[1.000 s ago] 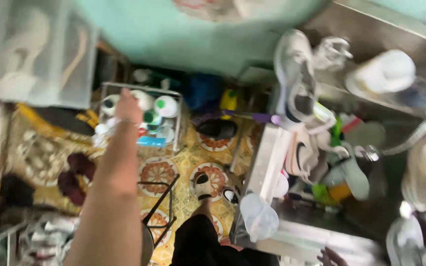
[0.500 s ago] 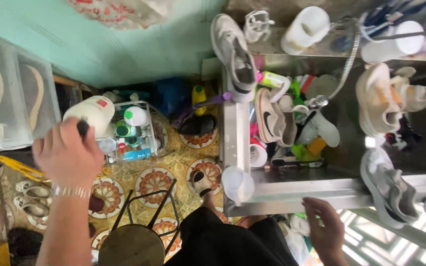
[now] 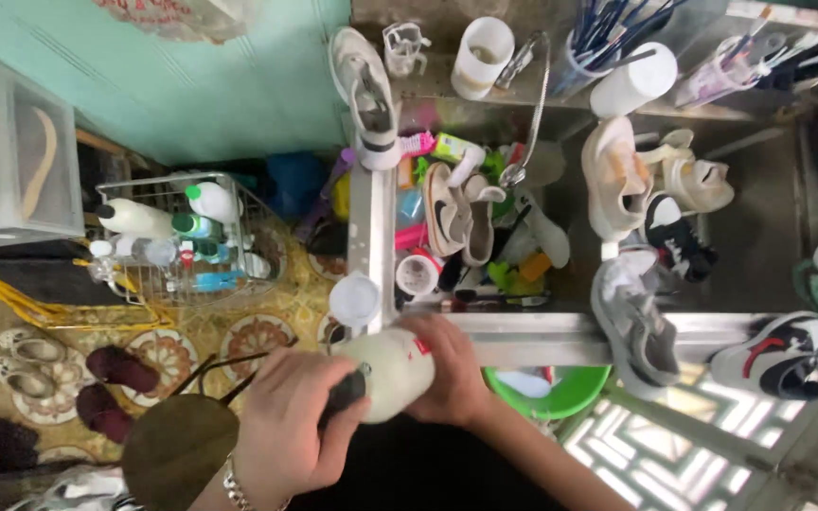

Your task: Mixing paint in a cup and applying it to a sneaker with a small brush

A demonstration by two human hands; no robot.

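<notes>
Compared with the frame 0.5 s earlier, the white bottle had left the wire basket and sat low between both hands. The left hand gripped its dark cap, fingers curled tight; the right hand wrapped its base beside the steel counter.

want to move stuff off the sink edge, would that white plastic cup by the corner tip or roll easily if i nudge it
The white plastic cup looks thin and apparently empty, so probably light and quick to slide. It sits on the narrow steel sink rim with floor below, so a nudge could tip it off. Being round, it would likely roll once down.
</notes>
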